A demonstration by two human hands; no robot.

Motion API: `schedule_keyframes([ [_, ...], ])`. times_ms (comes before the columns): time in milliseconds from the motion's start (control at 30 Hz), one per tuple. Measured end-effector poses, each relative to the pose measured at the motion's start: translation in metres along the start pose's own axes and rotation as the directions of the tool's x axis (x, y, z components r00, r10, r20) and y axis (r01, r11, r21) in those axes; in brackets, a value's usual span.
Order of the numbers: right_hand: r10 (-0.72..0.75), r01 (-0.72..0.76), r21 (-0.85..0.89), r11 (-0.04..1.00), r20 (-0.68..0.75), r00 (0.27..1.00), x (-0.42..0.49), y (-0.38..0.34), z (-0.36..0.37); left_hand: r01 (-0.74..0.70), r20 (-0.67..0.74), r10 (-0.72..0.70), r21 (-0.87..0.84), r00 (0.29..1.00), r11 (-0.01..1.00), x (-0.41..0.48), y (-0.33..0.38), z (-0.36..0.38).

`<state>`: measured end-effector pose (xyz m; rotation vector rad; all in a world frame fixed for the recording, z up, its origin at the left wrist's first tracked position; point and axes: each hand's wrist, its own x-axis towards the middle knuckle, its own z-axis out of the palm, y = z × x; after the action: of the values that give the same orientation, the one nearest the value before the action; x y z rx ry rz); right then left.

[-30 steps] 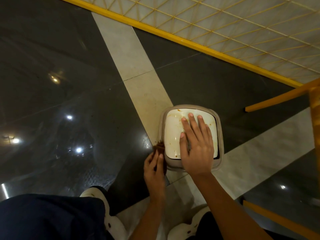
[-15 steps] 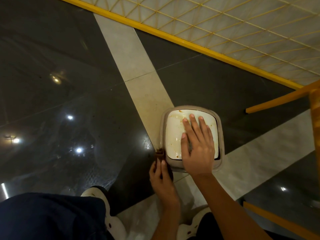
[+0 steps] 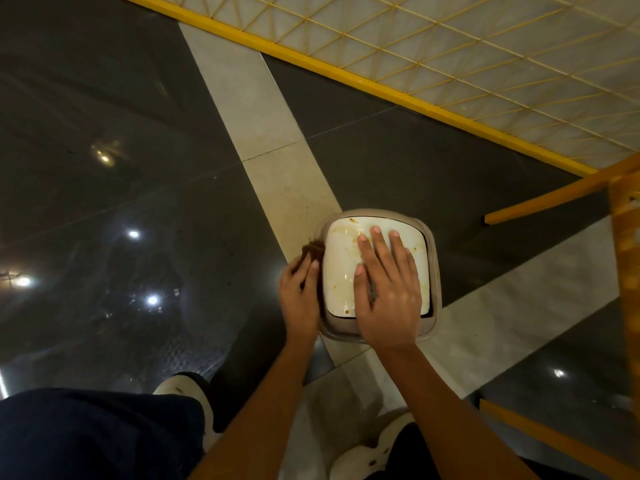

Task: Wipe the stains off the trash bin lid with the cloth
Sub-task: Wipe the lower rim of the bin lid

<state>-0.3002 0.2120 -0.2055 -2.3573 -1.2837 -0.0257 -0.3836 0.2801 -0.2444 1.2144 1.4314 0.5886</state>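
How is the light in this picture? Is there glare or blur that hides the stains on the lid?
Head view: dim, warm light; lamp reflections glare on the glossy dark floor, not on the lid, whose orange stains show clearly; the cloth in the left hand is too dark for detail; the yellow frame at the right edge is blurred.

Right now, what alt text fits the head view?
Seen from above, a right hand lies flat on a stained white trash bin lid while the left hand holds a brown cloth at its left edge. Dark glossy floor tiles surround it.
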Motion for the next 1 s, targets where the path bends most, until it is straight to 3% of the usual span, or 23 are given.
schedule_keyframes([
  [167,0.013,-0.013,0.007,1.0,0.01,1.0,0.0,-0.001,-0.001,-0.074,0.11,0.073,0.008,0.991,0.997,0.051,0.026,0.011],
  [433,0.001,-0.001,0.014,1.0,-0.007,1.0,0.0,0.0,0.0,-0.04,0.022,0.041,-0.024,0.999,0.999,-0.004,0.0,-0.004],
  [733,0.011,-0.011,0.006,1.0,0.008,1.0,0.0,-0.002,-0.002,-0.09,0.1,0.085,0.043,0.991,0.995,0.05,0.034,0.012],
  [1000,-0.003,0.003,0.006,1.0,-0.006,1.0,-0.001,0.001,0.001,0.038,0.073,-0.037,-0.01,0.997,0.999,-0.022,0.0,-0.019],
])
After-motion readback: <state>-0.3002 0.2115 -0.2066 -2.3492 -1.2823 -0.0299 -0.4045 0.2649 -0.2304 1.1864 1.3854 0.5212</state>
